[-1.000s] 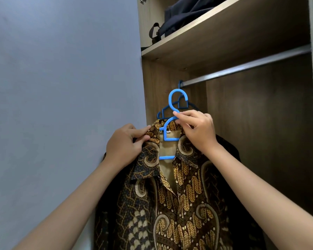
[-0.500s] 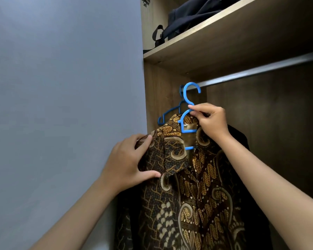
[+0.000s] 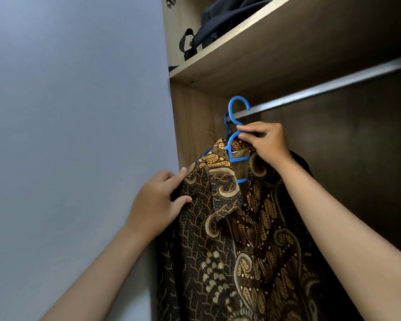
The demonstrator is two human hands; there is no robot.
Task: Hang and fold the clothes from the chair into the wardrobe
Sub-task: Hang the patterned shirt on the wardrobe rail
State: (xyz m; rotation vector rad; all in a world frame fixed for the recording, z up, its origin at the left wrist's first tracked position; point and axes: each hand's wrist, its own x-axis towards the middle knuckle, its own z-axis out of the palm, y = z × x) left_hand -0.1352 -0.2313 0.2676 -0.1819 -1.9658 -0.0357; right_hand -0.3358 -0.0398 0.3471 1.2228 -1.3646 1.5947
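Observation:
A brown and gold batik shirt (image 3: 241,239) hangs on a blue plastic hanger (image 3: 235,135) inside the wardrobe. My right hand (image 3: 267,144) pinches the hanger just below its hook, and the hook sits level with the metal rail (image 3: 333,85), close to its left end. My left hand (image 3: 158,205) holds the shirt's left shoulder by the collar, thumb and fingers on the fabric. Another blue hanger (image 3: 226,122) hangs on the rail behind, mostly hidden.
A grey wardrobe door (image 3: 74,135) fills the left. A wooden shelf (image 3: 276,35) above the rail carries a dark bag (image 3: 220,19). The wardrobe's wooden side wall (image 3: 192,126) stands right beside the hanger. Dark space lies to the right under the rail.
My right hand has lifted the hanger and shirt up and right toward the rail. My left hand has slid from the collar down to the shirt's shoulder.

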